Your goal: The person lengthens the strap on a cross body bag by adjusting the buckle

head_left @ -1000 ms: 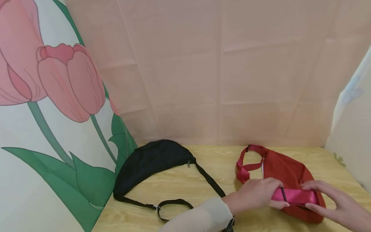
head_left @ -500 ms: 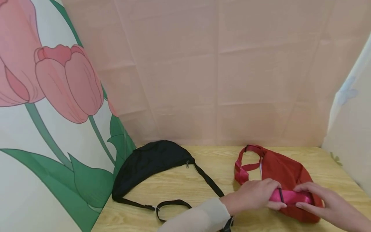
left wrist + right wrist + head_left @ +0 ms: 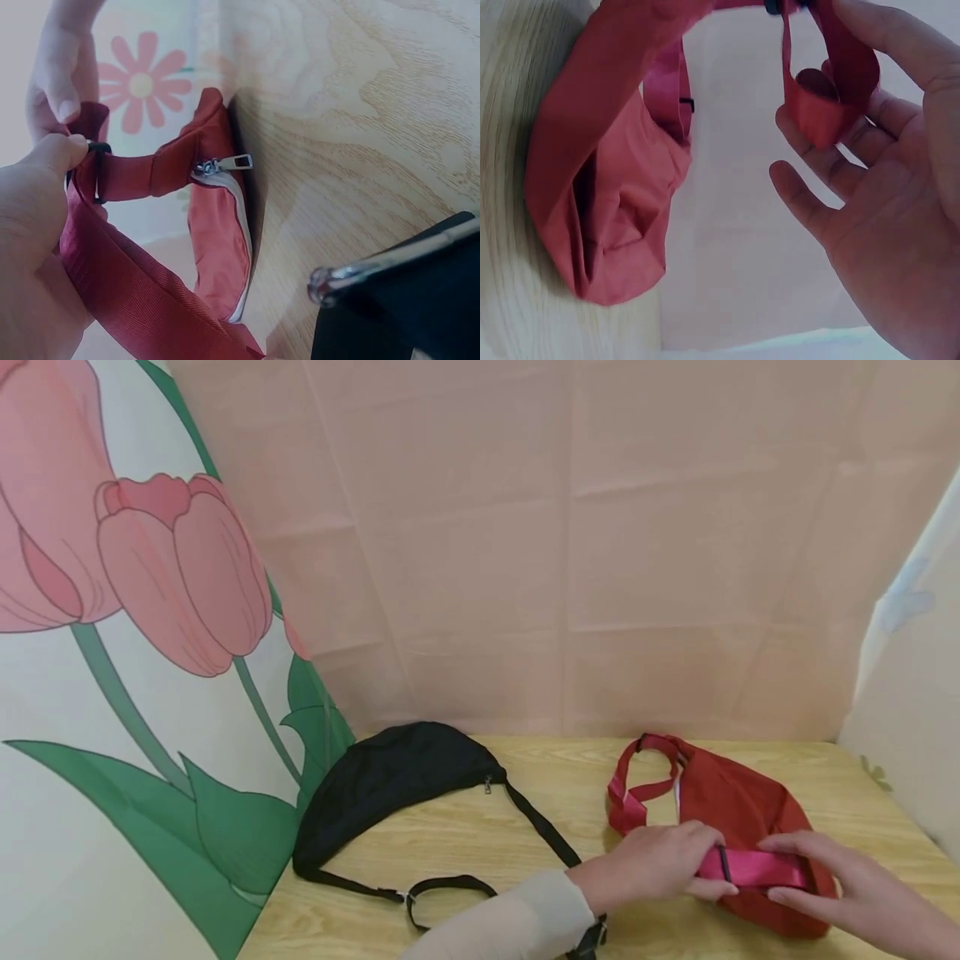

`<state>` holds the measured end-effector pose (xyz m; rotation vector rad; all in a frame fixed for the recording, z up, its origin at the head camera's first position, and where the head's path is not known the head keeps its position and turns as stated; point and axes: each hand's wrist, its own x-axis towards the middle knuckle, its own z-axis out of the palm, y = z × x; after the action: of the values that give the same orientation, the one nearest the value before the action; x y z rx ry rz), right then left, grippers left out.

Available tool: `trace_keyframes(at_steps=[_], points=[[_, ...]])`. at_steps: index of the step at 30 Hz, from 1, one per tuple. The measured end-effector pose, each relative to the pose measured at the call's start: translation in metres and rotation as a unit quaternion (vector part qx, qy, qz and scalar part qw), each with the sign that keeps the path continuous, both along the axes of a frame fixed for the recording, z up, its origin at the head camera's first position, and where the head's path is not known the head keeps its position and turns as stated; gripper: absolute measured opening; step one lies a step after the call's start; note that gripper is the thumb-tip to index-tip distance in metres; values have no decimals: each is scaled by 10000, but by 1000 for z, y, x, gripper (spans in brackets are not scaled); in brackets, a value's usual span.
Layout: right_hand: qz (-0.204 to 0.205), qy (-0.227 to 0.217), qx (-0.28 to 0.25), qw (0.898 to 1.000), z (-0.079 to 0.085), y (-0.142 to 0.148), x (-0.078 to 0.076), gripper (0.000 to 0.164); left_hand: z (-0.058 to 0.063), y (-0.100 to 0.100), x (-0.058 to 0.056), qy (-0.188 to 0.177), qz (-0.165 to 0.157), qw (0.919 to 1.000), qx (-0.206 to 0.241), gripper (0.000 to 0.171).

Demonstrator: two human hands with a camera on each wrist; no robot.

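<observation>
A red crescent-shaped shoulder bag (image 3: 727,793) lies at the right of the wooden table. In the head view its pinkish-red strap (image 3: 765,867) is raised in front of the bag body. My left hand (image 3: 660,862) pinches the strap at its black slider buckle (image 3: 724,866), the thumb pressing the buckle's edge in the left wrist view. A silver zipper pull (image 3: 234,163) shows at the bag's end there. My right hand (image 3: 836,877) holds the strap's far end between thumb and fingers. From the right wrist, a folded strap loop (image 3: 817,112) hangs against those fingers.
A black crescent bag (image 3: 397,785) lies left on the table (image 3: 465,835), its black strap (image 3: 543,822) running under my left forearm. Pinkish cloth (image 3: 480,568) hangs behind. A tulip-printed panel (image 3: 187,577) stands at the left, a pale panel (image 3: 918,718) at the right.
My right hand has shifted slightly left along the strap, nearer my left hand. The strap bunched briefly and now lies flatter. My left hand keeps its grip by the buckle.
</observation>
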<state>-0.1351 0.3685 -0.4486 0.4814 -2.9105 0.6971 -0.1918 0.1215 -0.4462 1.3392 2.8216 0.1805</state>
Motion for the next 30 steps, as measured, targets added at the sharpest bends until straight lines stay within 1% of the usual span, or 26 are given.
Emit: trace_keyframes(at_steps=[2,6,8,10,12,14,15,17,18,20,22,25,27,30], points=[[-11,38,65,10000,2,-5,-1,49,0,1,0,15,-10,10000,2,48],[-85,288,135,9995,2,-10,-2,44,-1,1,-1,96,-91,9999,45,49],[-94,398,75,9991,1,-10,-1,42,-1,0,-1,68,-87,9999,56,49],[-12,672,-27,9977,0,-7,1,40,-1,0,-1,48,-62,10000,60,49],[57,842,-117,9964,-2,-4,3,38,-1,0,-2,54,-31,10000,47,49],[61,936,-128,9955,-3,0,4,38,-2,0,-2,7,-10,10000,52,47],[31,919,-77,9957,-2,1,5,37,-2,1,-2,-21,-2,10000,48,47],[-7,733,-29,9973,-2,2,6,36,-3,1,-1,-105,4,9999,49,47],[-14,744,-18,9972,-2,2,6,38,-4,1,0,-151,21,9999,58,47],[42,827,21,9966,-1,-1,5,42,-5,1,1,-99,24,9999,78,47],[162,797,55,9967,0,-5,4,44,-5,1,1,0,6,9999,107,47],[208,795,153,9965,2,-11,1,46,-5,2,2,96,-42,9999,134,46],[231,465,202,9984,4,-13,-1,44,-5,2,2,84,-76,9999,127,46],[324,188,173,9991,5,-12,-3,42,-3,1,2,77,-92,9999,119,47]])
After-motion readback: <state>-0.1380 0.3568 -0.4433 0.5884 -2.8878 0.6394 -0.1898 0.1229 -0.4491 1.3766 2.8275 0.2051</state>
